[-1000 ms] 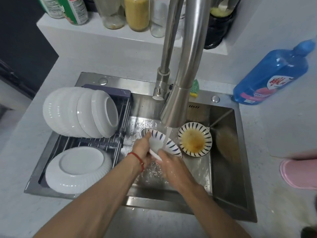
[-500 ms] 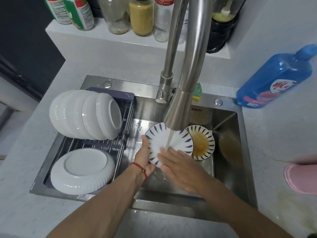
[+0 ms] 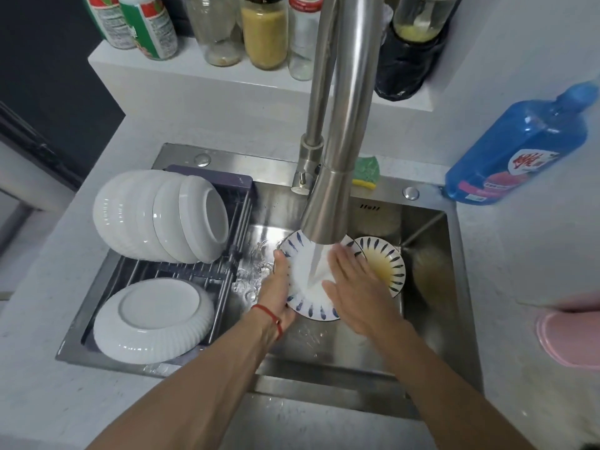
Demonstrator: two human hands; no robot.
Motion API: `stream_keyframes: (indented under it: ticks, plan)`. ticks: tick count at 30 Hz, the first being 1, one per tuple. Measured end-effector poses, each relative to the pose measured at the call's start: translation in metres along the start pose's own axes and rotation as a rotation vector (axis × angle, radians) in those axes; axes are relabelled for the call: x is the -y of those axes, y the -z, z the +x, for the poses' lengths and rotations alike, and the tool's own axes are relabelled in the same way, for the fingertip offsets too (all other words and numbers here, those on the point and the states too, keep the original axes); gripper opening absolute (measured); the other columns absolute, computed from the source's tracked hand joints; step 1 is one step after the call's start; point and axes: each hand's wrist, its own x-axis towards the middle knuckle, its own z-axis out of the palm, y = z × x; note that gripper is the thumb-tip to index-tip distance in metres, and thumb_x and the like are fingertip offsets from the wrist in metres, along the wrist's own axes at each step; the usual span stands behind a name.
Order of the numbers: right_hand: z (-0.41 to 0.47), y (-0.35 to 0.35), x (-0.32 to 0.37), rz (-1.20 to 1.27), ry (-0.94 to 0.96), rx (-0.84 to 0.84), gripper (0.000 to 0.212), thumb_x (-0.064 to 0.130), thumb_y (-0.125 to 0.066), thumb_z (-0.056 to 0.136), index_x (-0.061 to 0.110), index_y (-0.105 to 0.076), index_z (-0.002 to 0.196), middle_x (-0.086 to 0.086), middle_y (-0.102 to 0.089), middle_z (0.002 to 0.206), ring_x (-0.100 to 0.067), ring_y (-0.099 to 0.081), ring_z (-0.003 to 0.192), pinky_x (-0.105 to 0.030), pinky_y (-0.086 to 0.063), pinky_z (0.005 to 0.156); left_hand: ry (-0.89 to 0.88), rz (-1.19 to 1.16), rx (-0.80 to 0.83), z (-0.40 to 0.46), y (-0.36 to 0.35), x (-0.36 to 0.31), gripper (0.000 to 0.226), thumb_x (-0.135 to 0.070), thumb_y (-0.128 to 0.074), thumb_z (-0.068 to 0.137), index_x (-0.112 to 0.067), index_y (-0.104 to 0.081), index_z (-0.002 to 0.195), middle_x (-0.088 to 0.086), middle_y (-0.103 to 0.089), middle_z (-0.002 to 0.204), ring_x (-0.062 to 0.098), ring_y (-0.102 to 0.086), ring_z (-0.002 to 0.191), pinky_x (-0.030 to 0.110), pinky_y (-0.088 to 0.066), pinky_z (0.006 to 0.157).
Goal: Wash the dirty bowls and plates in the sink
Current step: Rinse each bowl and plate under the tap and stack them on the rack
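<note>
The blue-striped plate (image 3: 302, 280) is tilted in the sink (image 3: 431, 287), its face turned up toward the faucet (image 3: 328, 216), water running onto it. The left hand (image 3: 277, 287) grips its left rim; the right hand (image 3: 354, 287) lies flat on its face, fingers straight. Just right, partly behind, sits a dirty striped plate (image 3: 386, 264). White bowls (image 3: 159, 216) stand in the rack (image 3: 227, 254).

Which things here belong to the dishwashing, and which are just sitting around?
In use: left hand, right hand, patterned plate, dirty plate, faucet, sink.
Idle: sponge, blue detergent bottle, shelf jars.
</note>
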Motion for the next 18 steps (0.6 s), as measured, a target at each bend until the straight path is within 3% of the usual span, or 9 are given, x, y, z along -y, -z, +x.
stream_keyframes:
  ticks: [2,5,7,9,11,13,15,16,18]
  plan:
    - [0.024,0.001,0.02,0.029,-0.035,0.011,0.074,0.049,0.005,0.101,0.012,-0.008,0.163,-0.014,-0.007,0.171,-0.032,0.0,0.158,-0.049,-0.001,0.128,0.01,0.007,-0.056,-0.005,-0.007,0.003,0.095,-0.077,-0.033,0.094,-0.003,-0.042,0.153,0.033,-0.05,0.143,0.048,-0.045,0.139,0.055,-0.026,0.124]
    - [0.016,0.001,0.051,0.126,0.296,0.018,0.054,0.041,-0.02,0.11,0.024,-0.022,0.161,-0.005,-0.011,0.171,-0.028,-0.01,0.157,-0.051,-0.006,0.128,0.02,0.051,-0.046,0.005,0.007,0.001,0.105,-0.091,-0.038,0.078,-0.01,-0.06,0.142,0.022,-0.069,0.13,0.035,-0.063,0.128,0.052,-0.041,0.118]
    - [-0.01,-0.003,0.044,0.14,0.432,-0.044,0.051,0.04,-0.034,0.108,0.019,-0.04,0.155,-0.003,-0.029,0.167,-0.022,-0.027,0.153,-0.046,-0.023,0.125,0.04,0.049,-0.022,0.02,0.025,0.0,0.108,-0.092,-0.045,0.074,-0.006,-0.063,0.137,0.024,-0.068,0.13,0.037,-0.068,0.12,0.051,-0.048,0.112]
    - [-0.03,-0.007,0.026,0.134,0.415,-0.18,0.053,0.029,-0.065,0.096,0.018,-0.054,0.146,-0.003,-0.048,0.156,-0.022,-0.044,0.145,-0.043,-0.04,0.117,0.061,0.074,-0.044,0.014,0.026,-0.012,0.098,-0.087,-0.045,0.081,-0.008,-0.064,0.135,0.024,-0.067,0.132,0.04,-0.068,0.119,0.056,-0.051,0.106]
    - [-0.033,-0.014,0.014,0.144,0.37,-0.299,0.077,-0.004,-0.085,0.066,0.016,-0.064,0.137,-0.005,-0.06,0.145,-0.023,-0.057,0.134,-0.042,-0.051,0.107,0.067,0.041,-0.018,0.011,0.024,-0.016,0.085,-0.078,-0.035,0.093,-0.009,-0.064,0.133,0.023,-0.068,0.131,0.038,-0.068,0.118,0.055,-0.053,0.102]
    - [-0.031,-0.015,0.018,0.225,0.305,-0.307,0.086,-0.021,-0.084,0.05,0.016,-0.072,0.126,-0.003,-0.07,0.131,-0.023,-0.066,0.121,-0.039,-0.055,0.1,0.07,0.017,-0.013,0.01,0.023,-0.014,0.078,-0.07,-0.037,0.099,-0.007,-0.061,0.138,0.022,-0.066,0.134,0.039,-0.065,0.123,0.054,-0.051,0.105]
    - [-0.022,-0.012,0.031,0.427,0.206,-0.28,0.063,-0.015,-0.08,0.068,0.024,-0.072,0.117,0.0,-0.076,0.111,-0.02,-0.073,0.1,-0.038,-0.061,0.09,0.055,-0.006,0.022,0.0,0.007,-0.015,0.08,-0.069,-0.054,0.093,-0.006,-0.056,0.143,0.021,-0.067,0.134,0.041,-0.065,0.123,0.053,-0.057,0.099]
    - [-0.017,-0.01,0.038,0.578,0.112,-0.249,0.047,-0.006,-0.075,0.081,0.028,-0.071,0.114,0.002,-0.076,0.103,-0.019,-0.072,0.093,-0.04,-0.061,0.085,0.041,0.005,0.014,-0.003,-0.003,-0.01,0.093,-0.074,-0.064,0.083,-0.009,-0.049,0.149,0.018,-0.067,0.133,0.04,-0.066,0.121,0.052,-0.059,0.094]
    - [-0.014,-0.011,0.049,0.937,-0.107,-0.186,0.026,0.003,-0.064,0.094,0.025,-0.07,0.105,0.005,-0.075,0.096,-0.017,-0.071,0.091,-0.045,-0.06,0.081,-0.003,0.15,-0.128,-0.007,-0.027,0.001,0.109,-0.086,-0.063,0.072,-0.034,-0.025,0.159,0.012,-0.054,0.148,0.036,-0.059,0.13,0.055,-0.052,0.104]
